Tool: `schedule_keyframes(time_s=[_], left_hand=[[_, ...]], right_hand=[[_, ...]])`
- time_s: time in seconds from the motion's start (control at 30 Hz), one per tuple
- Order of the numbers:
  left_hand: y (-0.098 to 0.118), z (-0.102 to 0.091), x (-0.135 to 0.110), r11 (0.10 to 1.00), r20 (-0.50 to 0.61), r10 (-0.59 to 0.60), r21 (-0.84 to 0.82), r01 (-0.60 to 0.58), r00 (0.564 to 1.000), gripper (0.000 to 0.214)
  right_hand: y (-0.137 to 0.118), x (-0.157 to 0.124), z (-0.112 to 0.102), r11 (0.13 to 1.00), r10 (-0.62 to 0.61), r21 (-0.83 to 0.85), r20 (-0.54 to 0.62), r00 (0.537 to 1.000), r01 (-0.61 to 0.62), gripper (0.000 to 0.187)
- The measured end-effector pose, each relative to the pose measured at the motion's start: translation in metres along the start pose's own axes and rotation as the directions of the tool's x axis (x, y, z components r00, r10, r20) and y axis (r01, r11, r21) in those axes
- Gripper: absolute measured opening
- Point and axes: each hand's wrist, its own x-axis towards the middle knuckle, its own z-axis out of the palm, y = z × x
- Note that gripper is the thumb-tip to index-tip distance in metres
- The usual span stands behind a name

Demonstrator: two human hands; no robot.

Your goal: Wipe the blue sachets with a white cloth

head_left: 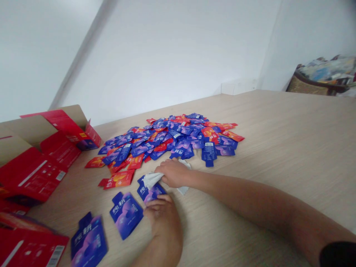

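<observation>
My right hand [174, 172] is closed on a crumpled white wipe [152, 180], and part of the wipe lies against a blue sachet [150, 193]. More of the white material shows behind the hand. My left hand [162, 213] grips the lower edge of that same sachet, fingers over its printed face. Two similar blue sachets, the middle one [126, 215] and the nearest one [89, 241], lie flat to the left in a slanting row. Beyond my hands is a heap of blue and red sachets [167, 137], with a red sachet [119, 180] at its near left edge.
Open red cardboard boxes [30, 174] stand along the left side, flaps spread. The light wood table [278, 148] meets a white wall [178, 55] at the back. A chair [311, 83] with things piled by it is at the far right.
</observation>
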Motion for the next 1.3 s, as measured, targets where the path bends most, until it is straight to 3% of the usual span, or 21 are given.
schedule_keyframes(time_s=[0.13,0.3,0.37,0.47,0.67,0.8,0.9,1.0,1.13,1.3], left_hand=[[0.0,0.001,0.0,1.0,-0.019,-0.019,-0.021,0.019,1.0,0.039],[-0.006,-0.003,-0.001,0.989,-0.037,-0.011,-0.151,0.005,0.999,0.042],[-0.008,-0.005,-0.001,0.986,-0.03,-0.025,-0.167,0.02,0.999,0.042],[-0.007,-0.006,-0.002,0.998,-0.037,-0.025,-0.062,0.023,0.999,0.04],[0.001,0.0,-0.001,1.0,0.003,-0.002,0.012,0.002,1.0,0.04],[0.004,0.003,-0.001,1.0,-0.037,-0.009,0.017,0.01,0.999,0.037],[0.002,0.004,0.001,0.998,-0.087,-0.045,0.048,0.049,0.995,0.036],[-0.003,0.003,0.003,1.0,-0.105,-0.026,0.001,0.027,0.994,0.038],[-0.009,-0.001,0.004,0.989,-0.064,-0.003,-0.149,-0.007,0.998,0.041],[-0.008,-0.003,0.004,0.99,-0.061,-0.056,-0.132,0.047,0.997,0.042]], right_hand=[[-0.011,-0.001,-0.007,0.993,-0.064,0.098,-0.055,0.996,0.069,0.028],[-0.028,-0.003,-0.008,0.949,-0.28,0.169,0.062,0.958,0.266,0.026],[-0.029,-0.003,-0.006,0.953,-0.275,0.162,0.099,0.956,0.258,0.023],[-0.022,-0.002,-0.001,0.975,-0.199,0.119,0.107,0.974,0.186,0.024],[-0.002,0.002,0.004,0.997,-0.061,0.043,0.053,0.997,0.058,0.027],[0.0,0.002,-0.003,0.996,-0.019,0.09,0.011,1.0,0.018,0.025],[-0.006,0.002,-0.011,0.985,-0.061,0.156,-0.064,0.996,0.071,0.027],[-0.016,0.001,-0.014,0.96,-0.181,0.197,-0.096,0.979,0.197,0.03],[-0.025,-0.001,-0.007,0.929,-0.329,0.185,0.02,0.944,0.32,0.026],[-0.017,0.001,0.003,0.951,-0.293,0.122,0.058,0.954,0.285,0.031]])
